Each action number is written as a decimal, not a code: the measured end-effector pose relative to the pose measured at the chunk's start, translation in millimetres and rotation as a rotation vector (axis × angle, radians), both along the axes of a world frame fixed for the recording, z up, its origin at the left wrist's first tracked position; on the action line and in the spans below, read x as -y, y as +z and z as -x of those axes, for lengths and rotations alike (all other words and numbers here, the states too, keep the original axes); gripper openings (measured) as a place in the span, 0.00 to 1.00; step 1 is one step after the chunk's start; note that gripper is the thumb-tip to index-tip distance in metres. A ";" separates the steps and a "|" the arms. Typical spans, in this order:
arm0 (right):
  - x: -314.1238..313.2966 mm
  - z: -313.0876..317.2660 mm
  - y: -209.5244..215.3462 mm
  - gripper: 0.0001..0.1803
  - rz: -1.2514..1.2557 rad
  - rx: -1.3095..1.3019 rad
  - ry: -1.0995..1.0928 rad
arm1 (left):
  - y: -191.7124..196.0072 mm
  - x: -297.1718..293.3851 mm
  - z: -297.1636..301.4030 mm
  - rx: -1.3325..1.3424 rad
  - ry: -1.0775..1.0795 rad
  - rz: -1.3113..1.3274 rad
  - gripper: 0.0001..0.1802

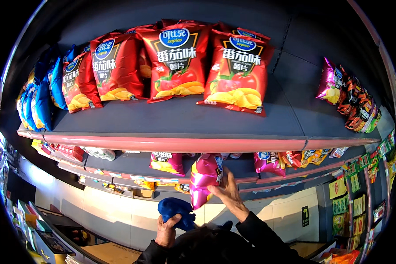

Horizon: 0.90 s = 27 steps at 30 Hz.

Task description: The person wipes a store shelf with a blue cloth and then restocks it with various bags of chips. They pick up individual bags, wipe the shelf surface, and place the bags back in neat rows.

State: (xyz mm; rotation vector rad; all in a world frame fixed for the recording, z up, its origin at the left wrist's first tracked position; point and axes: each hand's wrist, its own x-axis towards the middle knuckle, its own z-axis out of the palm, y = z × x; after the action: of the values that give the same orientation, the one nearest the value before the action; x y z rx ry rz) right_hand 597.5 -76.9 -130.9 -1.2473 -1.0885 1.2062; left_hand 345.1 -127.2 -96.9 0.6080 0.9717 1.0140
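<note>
My right hand (229, 196) is closed on the edge of a magenta bag of chips (201, 179), held upright in front of the lower shelf. Bunched in my left hand (166, 232) is a dark blue cloth (174, 210), with the thumb pressed against it. The cloth hangs just below and left of the bag. Behind the held bag, another magenta chip bag (167, 163) stands on the lower shelf (132, 165), and one more magenta bag (269, 163) stands farther right.
The upper shelf (176, 125) has a pink front edge (185, 144) above my hands. Several red chip bags (178, 61) line it, with blue bags (40, 105) at left and mixed bags (361, 108) at right. Hanging packets (339, 187) fill a rack on the right. Pale floor tiles (114, 207) lie below.
</note>
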 end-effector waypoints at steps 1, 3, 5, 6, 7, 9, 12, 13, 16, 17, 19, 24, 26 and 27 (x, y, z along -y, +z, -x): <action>-3.7 3.3 -14.9 0.65 -0.044 0.023 -0.070 | -0.6 -3.8 1.5 0.035 -0.047 -0.003 0.31; -8.6 17.7 -15.5 0.62 -0.080 0.057 -0.153 | -1.1 -10.6 3.7 0.039 -0.052 -0.021 0.31; -6.7 30.6 -15.0 0.60 -0.086 0.085 -0.236 | -3.3 -19.7 4.7 0.028 -0.059 -0.033 0.30; -4.2 36.5 -13.4 0.58 -0.100 0.043 -0.264 | -4.0 -23.4 5.4 0.023 -0.066 -0.038 0.30; -0.9 41.7 -13.5 0.58 -0.104 0.037 -0.319 | -3.6 -26.4 6.5 0.027 -0.077 -0.044 0.29; 6.5 46.6 -14.6 0.58 -0.121 0.032 -0.436 | -0.5 -32.4 5.1 0.042 -0.106 -0.064 0.28; 3.6 47.8 -17.1 0.57 -0.165 0.176 -0.556 | -5.7 -34.4 7.0 0.036 -0.114 -0.053 0.27; 0.9 51.8 -14.4 0.57 -0.150 0.188 -0.600 | -9.1 -35.7 7.6 0.035 -0.120 -0.046 0.27; -11.4 58.2 -16.8 0.57 -0.078 0.219 -0.701 | -25.7 -44.8 5.6 -0.024 -0.150 -0.066 0.28; -15.6 58.5 -16.0 0.57 -0.044 0.244 -0.719 | -22.5 -47.4 4.0 -0.008 -0.160 -0.068 0.28; -22.6 59.4 -14.3 0.59 -0.014 0.286 -0.734 | -12.6 -52.5 -0.6 0.024 -0.178 -0.073 0.28; -23.0 65.9 -16.5 0.59 -0.040 0.394 -0.639 | -55.3 -74.8 -16.5 -0.056 -0.226 -0.171 0.27; -20.6 64.3 -19.6 0.51 -0.062 0.489 -0.588 | -53.5 -85.0 -24.2 -0.016 -0.210 -0.160 0.27; -20.4 61.4 -26.5 0.49 -0.085 0.569 -0.579 | -43.9 -89.5 -29.6 0.000 -0.197 -0.136 0.26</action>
State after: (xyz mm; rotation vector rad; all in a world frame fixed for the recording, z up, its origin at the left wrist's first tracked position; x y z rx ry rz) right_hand 536.1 -56.5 -157.4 -1.7372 -1.0454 0.3672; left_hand 374.7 -37.7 -140.8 0.8006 0.8298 0.9091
